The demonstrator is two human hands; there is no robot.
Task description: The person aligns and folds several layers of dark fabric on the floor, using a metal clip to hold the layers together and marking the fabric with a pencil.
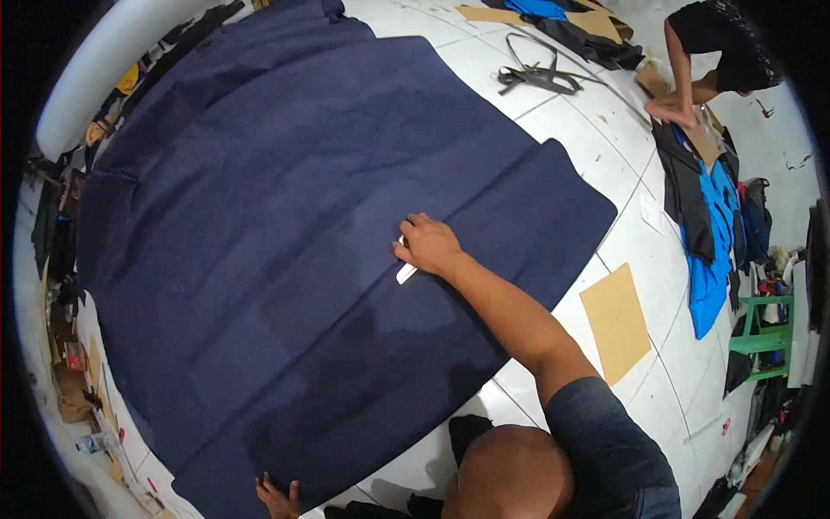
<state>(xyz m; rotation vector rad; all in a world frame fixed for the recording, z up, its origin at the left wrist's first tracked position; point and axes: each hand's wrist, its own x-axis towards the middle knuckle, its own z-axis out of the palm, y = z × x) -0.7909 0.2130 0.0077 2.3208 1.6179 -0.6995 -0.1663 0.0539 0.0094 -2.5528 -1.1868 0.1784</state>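
A large dark navy cloth (259, 199) lies spread over the tiled floor, with a long crease or fold edge running diagonally across it. My right hand (430, 245) is over the middle of the cloth, beside that crease, with its fingers closed round a small flat white piece (406, 272). One end of the piece sticks out below the fingers; the rest is hidden, so its kind does not show. At the cloth's near edge my left hand (278, 498) rests with fingers apart, partly cut off by the picture's lower rim.
A brown cardboard sheet (616, 323) lies on the white tiles at right. Black straps (545, 78) lie beyond the cloth. At far right another person's arm (679, 86) reaches down near black and blue garments (711, 251). A green stool (762, 337) stands by the wall.
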